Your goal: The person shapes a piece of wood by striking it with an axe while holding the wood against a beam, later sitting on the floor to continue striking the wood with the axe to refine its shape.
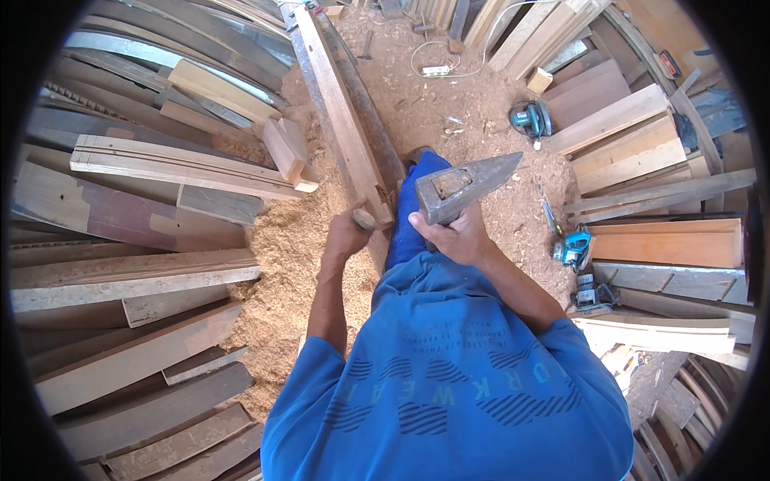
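My right hand (461, 237) is closed round a hammer (481, 186), its large steel head turned up toward me, pointed at one end and blunt at the other. Most of its handle is hidden beneath the head and hand. My left hand (345, 236) grips a round wooden tool handle (365, 219), seen end-on; whatever lies below it is hidden. Under the left hand runs a long wooden beam (341, 104), stretching away from me along a darker timber. Its near end shows a notched, splintered spot close to my fingers.
Stacked boards (152, 268) line the left side, and more planks (666, 240) lean at the right. Shavings (281, 313) cover the floor. Power tools, including a teal circular saw (529, 120) and a teal tool (573, 248), lie at right. A power strip (435, 71) with a cord lies farther off.
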`<state>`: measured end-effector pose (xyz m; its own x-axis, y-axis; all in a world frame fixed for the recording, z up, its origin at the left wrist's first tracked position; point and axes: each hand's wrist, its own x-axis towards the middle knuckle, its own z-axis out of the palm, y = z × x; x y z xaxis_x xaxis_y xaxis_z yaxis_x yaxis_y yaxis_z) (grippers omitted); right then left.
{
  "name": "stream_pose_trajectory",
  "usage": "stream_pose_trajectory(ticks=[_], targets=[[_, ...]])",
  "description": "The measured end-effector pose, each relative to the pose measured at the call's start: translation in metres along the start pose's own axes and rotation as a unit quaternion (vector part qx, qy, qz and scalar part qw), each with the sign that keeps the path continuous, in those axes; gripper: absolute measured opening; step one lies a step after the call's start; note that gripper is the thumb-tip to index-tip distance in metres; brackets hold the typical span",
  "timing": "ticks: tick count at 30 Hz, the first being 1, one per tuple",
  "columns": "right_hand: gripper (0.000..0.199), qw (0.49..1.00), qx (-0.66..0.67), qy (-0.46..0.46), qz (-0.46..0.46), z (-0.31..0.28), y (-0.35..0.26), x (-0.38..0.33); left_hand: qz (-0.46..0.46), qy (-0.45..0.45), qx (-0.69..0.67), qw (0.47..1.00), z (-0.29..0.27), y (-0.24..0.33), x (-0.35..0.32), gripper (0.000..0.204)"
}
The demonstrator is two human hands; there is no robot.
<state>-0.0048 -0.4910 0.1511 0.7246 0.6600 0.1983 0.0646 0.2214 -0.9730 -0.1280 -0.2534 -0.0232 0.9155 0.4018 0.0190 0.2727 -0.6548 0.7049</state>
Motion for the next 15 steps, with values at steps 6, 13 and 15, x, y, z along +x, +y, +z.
stream_pose_trajectory(ticks=[6,13,15], targets=[[0.013,0.995,-0.047,0.073,-0.039,-0.011,-0.02,0.009,0.045,0.13,-0.199,0.97,-0.084,0.112,0.055,0.022],[0.012,0.977,-0.121,0.152,-0.09,-0.033,-0.092,0.031,0.132,0.114,-0.295,0.94,-0.059,0.17,0.106,0.017],[0.011,0.974,-0.122,0.16,-0.106,-0.039,-0.102,0.032,0.115,0.074,-0.317,0.939,-0.046,0.166,0.115,0.017]])
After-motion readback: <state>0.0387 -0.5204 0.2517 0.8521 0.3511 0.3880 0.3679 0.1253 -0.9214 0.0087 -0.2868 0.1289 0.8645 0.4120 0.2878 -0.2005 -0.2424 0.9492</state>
